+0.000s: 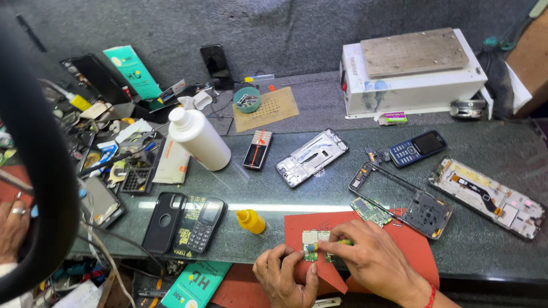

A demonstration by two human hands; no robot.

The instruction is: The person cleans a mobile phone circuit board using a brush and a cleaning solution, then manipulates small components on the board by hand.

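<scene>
Head view, lower centre of the frame: a person's left hand [283,275] pins a small green circuit board [311,246] flat against a red mat [411,242] on the glass-topped counter [319,197], fingers curled down onto the board's near edge. The right hand [374,259] is closed around a slim yellow-green tool [342,242], its tip touching the board from the right.

The board looks thin, light and stiff, and likely fragile, with tiny parts studding its face; the bare edges appear the safest place to grip, as the left hand does.

A count of the counter: one second loose circuit board [371,211] just above the mat's upper edge; two keypad phones, one black [201,225] at lower left, one blue [418,148] at upper right; three stripped phone frames across the middle and right, silver [311,157], black [402,199] and one with its flex cables showing [488,197]; one black phone case [164,221]; one white bottle [198,140] lying tilted; one small yellow dropper bottle [251,221]; one white heating box [412,71] at top right. Clutter at the left is too dense to count.

Another person's hand, wearing a ring [12,228], sits at the far left edge.
</scene>
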